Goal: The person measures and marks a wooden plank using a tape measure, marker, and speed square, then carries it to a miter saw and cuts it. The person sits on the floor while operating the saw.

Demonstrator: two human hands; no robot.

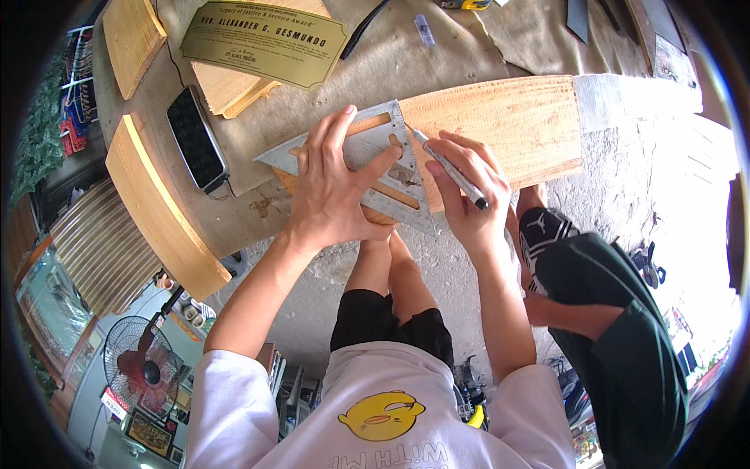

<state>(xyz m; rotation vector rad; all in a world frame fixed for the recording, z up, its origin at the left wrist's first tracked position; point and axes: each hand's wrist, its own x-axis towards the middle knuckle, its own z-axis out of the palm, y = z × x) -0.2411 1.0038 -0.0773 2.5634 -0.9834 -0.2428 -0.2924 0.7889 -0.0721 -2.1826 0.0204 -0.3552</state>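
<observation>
My left hand (337, 184) lies flat with fingers spread on a grey metal triangular square (375, 148), pressing it onto a long wooden board (508, 125). My right hand (467, 195) grips a grey marker pen (451, 168), its tip touching the board at the square's edge. The board's left part is hidden under the square and my hands.
A black phone (195, 139) with a cable lies on the brown-covered bench (437, 55). A gold engraved plaque (266, 39) rests on wood pieces (234, 90). A pale plank (164, 211) sits at left. Another person's leg and shoe (547, 230) stand at right. A fan (141, 367) is lower left.
</observation>
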